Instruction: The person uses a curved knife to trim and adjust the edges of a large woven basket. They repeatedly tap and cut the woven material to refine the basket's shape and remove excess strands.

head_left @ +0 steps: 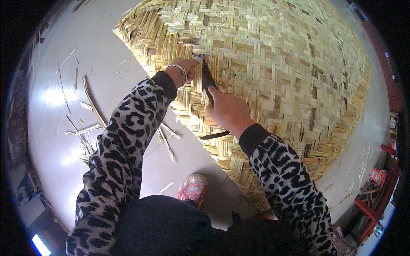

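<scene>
A large woven mat (273, 64) of pale green and straw-coloured strips lies before me in a slanting weave. My right hand (230, 110) grips a long, flat, dark tool (206, 76), perhaps a blade or pry bar, its far end resting at the weave. Below that hand a thin, curved dark piece (215, 135) shows; whether it belongs to the tool is unclear. My left hand (184, 69), with a pale bracelet at the wrist and something whitish on a finger, is closed at the mat beside the tool's far end. What its fingers pinch is hidden.
Loose strips and offcuts (90, 128) litter the smooth pale floor (51, 145) to the left. A red and white shoe (193, 189) stands near the mat's close edge. A red frame (372, 209) with assorted items stands at the right.
</scene>
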Available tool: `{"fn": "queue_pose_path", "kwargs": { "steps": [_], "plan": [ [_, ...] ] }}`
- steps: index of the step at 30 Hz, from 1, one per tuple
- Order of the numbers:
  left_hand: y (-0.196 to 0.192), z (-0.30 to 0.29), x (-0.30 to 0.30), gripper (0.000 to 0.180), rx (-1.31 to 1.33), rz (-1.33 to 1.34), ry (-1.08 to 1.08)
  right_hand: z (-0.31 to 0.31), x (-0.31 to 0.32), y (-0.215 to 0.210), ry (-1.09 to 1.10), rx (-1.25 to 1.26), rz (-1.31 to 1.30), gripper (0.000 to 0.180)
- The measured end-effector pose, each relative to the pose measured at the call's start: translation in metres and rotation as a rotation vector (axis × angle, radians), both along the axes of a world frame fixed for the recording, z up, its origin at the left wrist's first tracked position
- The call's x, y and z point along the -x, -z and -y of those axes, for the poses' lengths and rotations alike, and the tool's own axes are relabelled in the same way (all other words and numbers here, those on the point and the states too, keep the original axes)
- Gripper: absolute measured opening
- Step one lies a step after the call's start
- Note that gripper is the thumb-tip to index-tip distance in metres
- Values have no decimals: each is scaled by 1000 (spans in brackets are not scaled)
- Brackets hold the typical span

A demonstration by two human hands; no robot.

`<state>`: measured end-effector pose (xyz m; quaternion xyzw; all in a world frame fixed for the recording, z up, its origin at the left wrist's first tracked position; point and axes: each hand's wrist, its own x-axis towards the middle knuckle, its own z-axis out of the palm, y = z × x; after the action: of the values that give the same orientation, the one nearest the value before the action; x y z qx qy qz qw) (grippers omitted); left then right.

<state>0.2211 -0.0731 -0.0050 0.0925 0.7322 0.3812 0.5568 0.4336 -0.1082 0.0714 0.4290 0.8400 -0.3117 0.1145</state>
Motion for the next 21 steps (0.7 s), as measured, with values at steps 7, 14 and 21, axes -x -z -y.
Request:
{"fn": "queue_pose_path", "kwargs": {
  "steps": [7,14,21],
  "plan": [
    [6,4,11,28,39,113,37,-3,-3,-2,-32,-23,-1,55],
    [23,-4,6,25,-23,136,34,-6,-4,2,-73,-101,38,54],
    [31,-9,8,24,2,-499,551,0,-5,11,-29,-184,-69,48]
  ]
}}
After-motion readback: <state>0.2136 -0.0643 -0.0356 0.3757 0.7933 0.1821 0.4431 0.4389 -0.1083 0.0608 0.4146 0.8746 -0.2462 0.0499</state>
